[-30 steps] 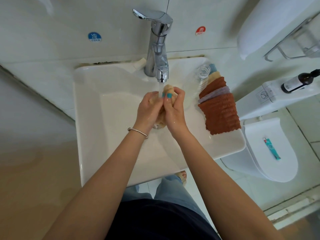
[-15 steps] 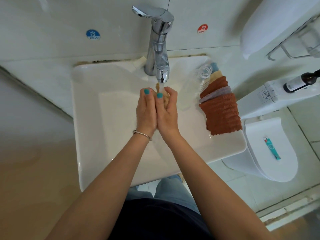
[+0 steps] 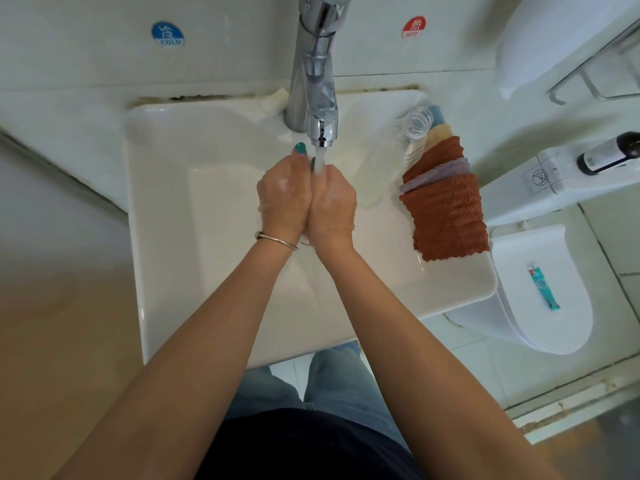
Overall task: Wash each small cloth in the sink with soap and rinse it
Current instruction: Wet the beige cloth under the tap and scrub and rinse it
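My left hand (image 3: 284,192) and my right hand (image 3: 334,202) are pressed side by side over the white sink (image 3: 166,237), backs up and fingers curled down. Between them they squeeze the small beige cloth, which is hidden by the hands. Water (image 3: 319,161) runs from the chrome faucet (image 3: 317,81) onto the gap between the hands. Both hands are wet. A fanned stack of small cloths (image 3: 446,216), rust brown on top with lilac, beige and blue beneath, lies on the sink's right ledge.
A clear plastic bottle (image 3: 391,154) lies on the ledge next to the stack. To the right stands a white toilet (image 3: 554,327) with a teal tube (image 3: 543,287) on its lid and a dark bottle (image 3: 609,154) on its tank. The tiled wall is directly behind the faucet.
The hands have closed together around the beige cloth, which showed between them before and is now covered. The stream now falls between the knuckles.
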`<state>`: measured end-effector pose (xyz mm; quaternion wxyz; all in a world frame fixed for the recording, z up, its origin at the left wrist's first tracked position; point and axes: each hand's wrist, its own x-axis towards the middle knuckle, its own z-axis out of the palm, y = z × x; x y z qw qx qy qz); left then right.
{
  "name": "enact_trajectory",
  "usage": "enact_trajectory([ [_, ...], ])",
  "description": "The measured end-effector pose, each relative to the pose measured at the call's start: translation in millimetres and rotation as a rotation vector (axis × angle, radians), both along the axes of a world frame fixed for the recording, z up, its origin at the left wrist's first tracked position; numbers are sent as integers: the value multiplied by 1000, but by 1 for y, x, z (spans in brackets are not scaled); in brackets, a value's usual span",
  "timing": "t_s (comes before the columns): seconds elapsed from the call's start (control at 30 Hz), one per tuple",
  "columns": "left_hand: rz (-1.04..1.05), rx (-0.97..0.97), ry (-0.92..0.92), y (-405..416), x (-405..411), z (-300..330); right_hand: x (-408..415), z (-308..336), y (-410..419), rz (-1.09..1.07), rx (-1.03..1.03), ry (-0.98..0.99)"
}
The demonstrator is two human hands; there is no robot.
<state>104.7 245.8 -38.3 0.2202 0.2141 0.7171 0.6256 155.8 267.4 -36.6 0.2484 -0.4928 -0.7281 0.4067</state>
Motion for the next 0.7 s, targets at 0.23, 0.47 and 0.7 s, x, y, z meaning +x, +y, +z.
enact_trajectory([
  [0.23,-65,-96,-203,-3,9,2,16,6,7,-16,-179,70],
  [0.47,-89,15,-425,-29,6,-4,23,12,0,-13,-430,368],
  [0.7,62,276,-754,-25,18,6,46,13,-28,-107,-668,457],
])
